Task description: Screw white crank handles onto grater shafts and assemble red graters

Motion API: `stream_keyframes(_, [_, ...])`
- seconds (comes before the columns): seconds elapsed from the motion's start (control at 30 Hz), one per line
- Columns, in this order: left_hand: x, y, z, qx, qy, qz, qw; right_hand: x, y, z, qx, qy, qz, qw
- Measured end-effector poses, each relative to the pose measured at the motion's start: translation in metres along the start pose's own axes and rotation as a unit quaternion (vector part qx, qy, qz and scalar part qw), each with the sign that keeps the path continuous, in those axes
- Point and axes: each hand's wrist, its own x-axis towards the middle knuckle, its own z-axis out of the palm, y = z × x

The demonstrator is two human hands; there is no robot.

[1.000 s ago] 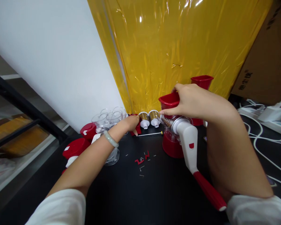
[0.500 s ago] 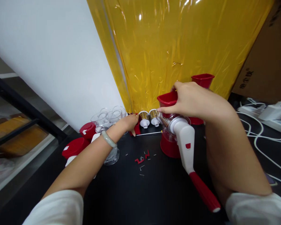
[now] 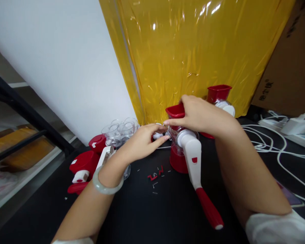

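Note:
A red, white and clear rotary grater [image 3: 178, 162] stands upright on the black table, its white crank [image 3: 193, 152] and red handle pointing toward me. My right hand [image 3: 195, 113] is wrapped around its upper part, just below the red hopper rim. My left hand [image 3: 151, 137], with a pale bangle on the wrist, reaches to the grater's left side. Its thumb and fingers are apart, fingertips close to the clear housing; whether they touch it I cannot tell. Behind that hand, the grater drums [image 3: 157, 135] are mostly hidden.
Small red parts [image 3: 152, 177] and several screws lie in front of the grater. Clear housings [image 3: 125, 128] and red bases [image 3: 83, 162] stand at left. Another grater [image 3: 218, 95] is behind, at right. White cables [image 3: 269, 142] run across the right side.
My left hand has left the red item by the drums and moved right to the grater's side. The grater, in my right hand, has shifted slightly left, its crank swinging with it.

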Motion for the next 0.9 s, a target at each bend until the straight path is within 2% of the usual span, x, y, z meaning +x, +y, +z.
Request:
stream_keyframes(0.17, [0.008,0.025,-0.013,-0.020,0.068,-0.043,0.997,0.003,0.002,-0.002,0.083,-0.033,-0.058,0.994])
stream_keyframes(0.33, [0.015,0.038,-0.045,0.000,0.018,-0.054,0.998,0.006,0.017,-0.006,0.165,-0.077,-0.112,0.977])
stream_keyframes(0.4, [0.014,0.041,-0.051,0.014,0.048,-0.059,0.997,0.006,0.022,-0.006,0.180,-0.094,-0.123,0.971])
stream_keyframes(0.47, [0.013,0.043,-0.049,0.027,0.104,-0.059,0.992,0.006,0.025,-0.006,0.185,-0.101,-0.121,0.970])
stream_keyframes(0.53, [0.013,0.043,-0.042,0.032,0.131,-0.055,0.989,0.004,0.026,-0.007,0.180,-0.095,-0.115,0.972])
stream_keyframes(0.67, [0.014,0.043,-0.029,0.026,0.123,-0.053,0.991,-0.002,0.023,-0.012,0.128,-0.055,-0.104,0.985])
stream_keyframes(0.9, [0.015,0.045,-0.026,0.007,0.139,-0.021,0.990,-0.012,0.003,-0.013,0.028,-0.017,-0.082,0.996])
